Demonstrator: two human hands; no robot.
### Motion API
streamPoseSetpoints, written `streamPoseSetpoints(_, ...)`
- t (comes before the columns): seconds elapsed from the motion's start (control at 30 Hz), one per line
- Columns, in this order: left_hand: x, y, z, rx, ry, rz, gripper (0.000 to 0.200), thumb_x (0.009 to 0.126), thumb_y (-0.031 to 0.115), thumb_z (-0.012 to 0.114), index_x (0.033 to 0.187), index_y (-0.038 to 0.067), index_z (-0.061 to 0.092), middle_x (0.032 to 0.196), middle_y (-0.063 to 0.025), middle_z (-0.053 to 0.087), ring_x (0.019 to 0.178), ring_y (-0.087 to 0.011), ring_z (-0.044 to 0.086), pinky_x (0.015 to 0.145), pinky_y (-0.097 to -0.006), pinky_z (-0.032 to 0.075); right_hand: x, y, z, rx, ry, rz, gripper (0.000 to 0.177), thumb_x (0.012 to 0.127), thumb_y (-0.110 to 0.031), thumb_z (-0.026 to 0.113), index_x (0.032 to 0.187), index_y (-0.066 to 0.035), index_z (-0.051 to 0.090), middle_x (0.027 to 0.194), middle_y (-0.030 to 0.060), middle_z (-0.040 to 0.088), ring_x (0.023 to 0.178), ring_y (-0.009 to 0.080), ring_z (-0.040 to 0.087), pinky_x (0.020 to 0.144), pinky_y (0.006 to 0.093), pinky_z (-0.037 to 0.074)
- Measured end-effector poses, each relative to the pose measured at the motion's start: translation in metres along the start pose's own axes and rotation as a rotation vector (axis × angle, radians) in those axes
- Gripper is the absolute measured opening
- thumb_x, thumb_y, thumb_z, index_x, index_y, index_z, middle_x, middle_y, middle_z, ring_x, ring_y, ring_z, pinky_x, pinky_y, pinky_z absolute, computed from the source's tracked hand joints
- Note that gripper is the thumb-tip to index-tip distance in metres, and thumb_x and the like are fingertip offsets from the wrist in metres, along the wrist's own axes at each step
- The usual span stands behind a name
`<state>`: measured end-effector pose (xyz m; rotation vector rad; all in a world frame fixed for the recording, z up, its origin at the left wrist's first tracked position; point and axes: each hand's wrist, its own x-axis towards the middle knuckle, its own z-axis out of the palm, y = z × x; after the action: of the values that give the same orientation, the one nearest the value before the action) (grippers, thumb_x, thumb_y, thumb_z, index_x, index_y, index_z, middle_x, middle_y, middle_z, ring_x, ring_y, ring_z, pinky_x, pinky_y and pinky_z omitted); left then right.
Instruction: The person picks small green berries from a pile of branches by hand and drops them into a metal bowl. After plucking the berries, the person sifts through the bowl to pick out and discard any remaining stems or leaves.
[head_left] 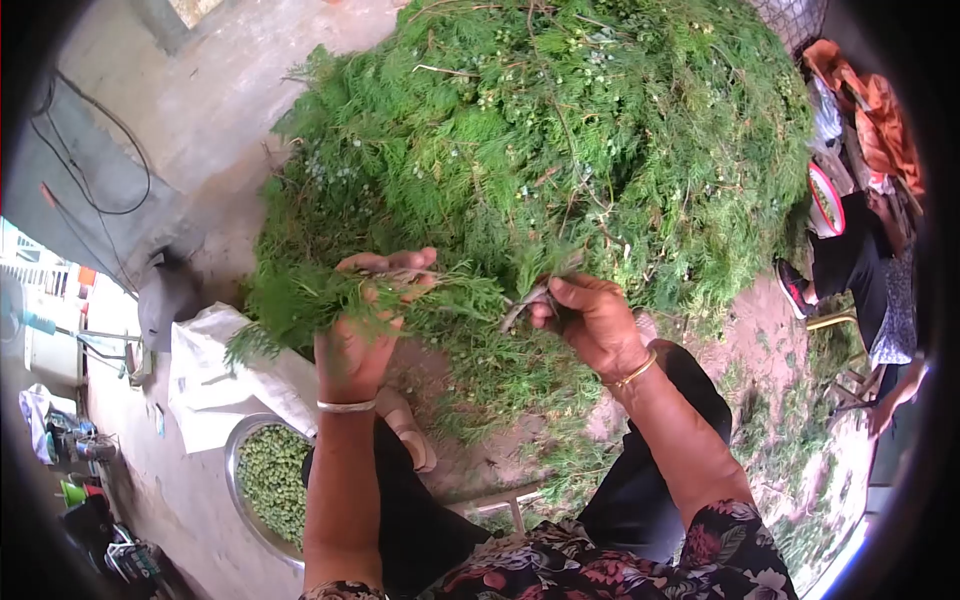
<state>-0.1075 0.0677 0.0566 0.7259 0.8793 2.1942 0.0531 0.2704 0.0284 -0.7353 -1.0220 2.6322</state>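
A leafy evergreen branch (455, 295) stretches between my two hands in front of the big heap. My left hand (365, 335) is raised with its fingers curled about the leafy part, and feathery green sprays hang over the palm and out to the left. At the other end, my right hand (595, 315) pinches a greyish, woody-looking piece (530, 302) between thumb and fingers. Part of that piece is hidden in the grip. The heap of evergreen cuttings (560, 150), with small pale green cones among the sprays, lies just beyond both hands.
A metal basin (236, 470) of small green cones stands at lower left, beside a white sack (215, 365). Loose sprigs litter the ground near my feet. Another person's dark-trousered leg (850, 260) and a red-rimmed bowl (826, 200) are at the right.
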Motion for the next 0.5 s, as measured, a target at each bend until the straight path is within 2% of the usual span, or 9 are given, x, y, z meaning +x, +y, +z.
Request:
streamPoseSetpoints(0.07,0.001,-0.001,0.000,0.019,-0.016,0.003,0.029,0.085,0.026,0.061,0.107,0.008,0.053,0.118,-0.0218,0.055,0.115,-0.0379,0.049,0.099,-0.0478,0.039,0.002,-0.005,-0.001,-0.023,0.019,-0.087,0.020,0.087,-0.007,0.057,0.101,0.007,0.057,0.083,0.0123,0.063,0.073,0.0220,0.062,0.071,0.0369,0.053)
streamPoseSetpoints(0.13,0.001,0.000,0.000,0.045,-0.024,0.010,0.029,0.088,0.030,0.057,0.106,0.008,0.053,0.119,-0.0241,0.054,0.115,-0.0379,0.050,0.098,-0.0470,0.040,0.004,-0.009,-0.004,-0.019,-0.043,-0.096,0.022,0.088,-0.013,0.056,0.100,0.005,0.057,0.081,0.0108,0.062,0.071,0.0207,0.060,0.067,0.0370,0.052)
streamPoseSetpoints(0.2,0.002,-0.002,0.002,0.134,-0.125,0.036,0.033,0.091,0.037,0.047,0.105,0.007,0.053,0.120,-0.0291,0.052,0.113,-0.0379,0.051,0.096,-0.0478,0.042,0.000,-0.015,0.001,-0.008,0.000,-0.058,0.021,0.089,-0.016,0.056,0.099,0.003,0.058,0.080,0.0105,0.062,0.069,0.0199,0.059,0.064,0.0359,0.051)
streamPoseSetpoints(0.23,-0.001,-0.003,0.006,0.144,-0.091,0.034,0.034,0.092,0.037,0.047,0.104,0.006,0.053,0.118,-0.0314,0.051,0.113,-0.0379,0.051,0.094,-0.0475,0.042,0.000,-0.017,0.001,-0.039,0.038,-0.046,0.020,0.089,-0.019,0.057,0.095,0.000,0.058,0.077,0.0095,0.060,0.067,0.0196,0.057,0.062,0.0358,0.050)
streamPoseSetpoints(0.4,-0.006,-0.007,0.011,0.093,-0.194,-0.015,0.041,0.091,0.039,0.047,0.109,0.004,0.053,0.115,-0.0279,0.054,0.110,-0.0374,0.052,0.093,-0.0458,0.040,-0.007,-0.018,-0.011,-0.009,0.142,-0.102,0.014,0.086,-0.013,0.058,0.092,-0.001,0.056,0.075,0.0093,0.061,0.062,0.0190,0.059,0.056,0.0341,0.052)
streamPoseSetpoints(0.47,-0.008,-0.011,0.018,0.072,-0.067,-0.129,0.044,0.088,0.040,0.052,0.112,0.004,0.054,0.114,-0.0234,0.056,0.107,-0.0350,0.054,0.095,-0.0508,0.037,-0.015,-0.022,-0.017,0.040,0.164,-0.139,0.011,0.085,-0.010,0.057,0.092,-0.002,0.054,0.075,0.0092,0.059,0.059,0.0198,0.057,0.054,0.0341,0.051)
streamPoseSetpoints(0.5,-0.017,-0.022,-0.004,-0.474,0.126,-0.246,0.040,0.085,0.033,0.055,0.113,0.003,0.054,0.112,-0.0196,0.058,0.104,-0.0325,0.054,0.096,-0.0564,0.034,-0.022,-0.028,-0.014,0.039,0.185,-0.182,0.009,0.084,-0.009,0.058,0.089,-0.002,0.055,0.075,0.0097,0.058,0.057,0.0200,0.056,0.052,0.0341,0.050)
